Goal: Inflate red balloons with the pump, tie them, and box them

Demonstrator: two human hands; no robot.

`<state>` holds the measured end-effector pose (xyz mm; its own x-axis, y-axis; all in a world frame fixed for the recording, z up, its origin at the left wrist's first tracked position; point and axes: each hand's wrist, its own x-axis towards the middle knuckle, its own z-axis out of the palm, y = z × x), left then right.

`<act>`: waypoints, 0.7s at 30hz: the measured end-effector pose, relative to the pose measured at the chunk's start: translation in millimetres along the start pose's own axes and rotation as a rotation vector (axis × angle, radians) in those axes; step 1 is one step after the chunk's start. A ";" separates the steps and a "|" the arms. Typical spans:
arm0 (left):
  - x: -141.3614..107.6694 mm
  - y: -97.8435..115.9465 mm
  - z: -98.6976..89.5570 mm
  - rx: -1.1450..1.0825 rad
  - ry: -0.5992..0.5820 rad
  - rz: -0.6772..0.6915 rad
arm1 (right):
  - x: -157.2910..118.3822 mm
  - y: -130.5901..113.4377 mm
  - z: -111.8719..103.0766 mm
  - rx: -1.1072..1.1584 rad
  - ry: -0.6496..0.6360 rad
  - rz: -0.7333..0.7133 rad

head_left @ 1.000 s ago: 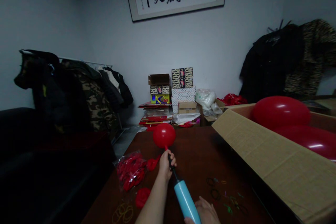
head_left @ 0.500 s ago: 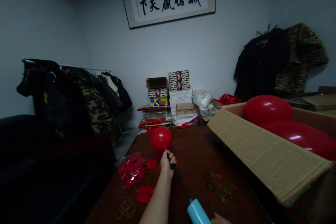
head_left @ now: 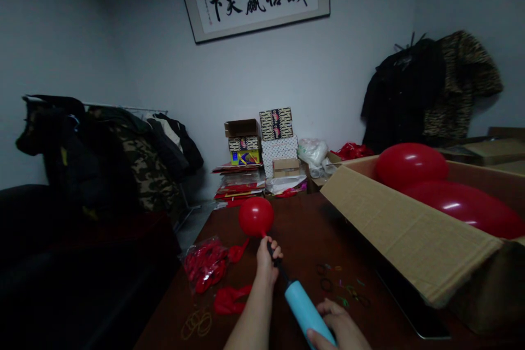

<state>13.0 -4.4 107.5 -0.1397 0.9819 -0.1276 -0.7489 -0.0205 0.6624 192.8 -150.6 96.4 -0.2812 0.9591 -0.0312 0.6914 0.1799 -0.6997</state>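
Note:
My left hand (head_left: 268,254) is closed around the black nozzle end of a hand pump, where the neck of a small, partly inflated red balloon (head_left: 256,216) is fitted. The pump's light blue barrel (head_left: 307,311) slants down toward me, close behind the nozzle. My right hand (head_left: 338,325) grips the barrel at its lower part, fingers along its right side and thumb on the near side. Left of my forearm lie flat red balloons (head_left: 229,300) and a clear bag of red balloons (head_left: 205,263).
An open cardboard box (head_left: 404,229) with large inflated red balloons (head_left: 412,165) stands at the right. A dark flat device (head_left: 414,306) lies beside it. Small bands (head_left: 342,287) are scattered on the brown table (head_left: 299,219); yellow rubber bands (head_left: 196,324) lie front left. Stacked boxes (head_left: 280,153) stand behind.
The blue barrel has slid up toward my left hand, covering most of the black rod. My right hand has come further into view with it. The balloon looks slightly larger.

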 end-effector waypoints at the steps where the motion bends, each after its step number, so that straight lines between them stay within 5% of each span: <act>1: -1.3 -1.9 0.3 0.010 0.000 0.001 | 2.4 -8.0 -4.1 -0.018 0.006 0.014; 7: -6.7 -6.8 -4.5 0.127 0.009 -0.010 | 26.4 -40.7 -3.9 -0.145 0.121 0.077; 14: -3.9 6.0 -13.7 0.226 0.055 0.046 | 40.6 -39.8 23.5 -0.299 0.220 0.036; 21: 4.3 11.4 -12.2 0.281 0.086 0.104 | 32.5 -46.0 20.2 -0.389 0.281 -0.082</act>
<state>-4.1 -2.6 105.5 -0.2699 0.9574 -0.1024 -0.5209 -0.0557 0.8518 138.4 -132.1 113.1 -0.1917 0.9506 0.2440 0.8871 0.2742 -0.3713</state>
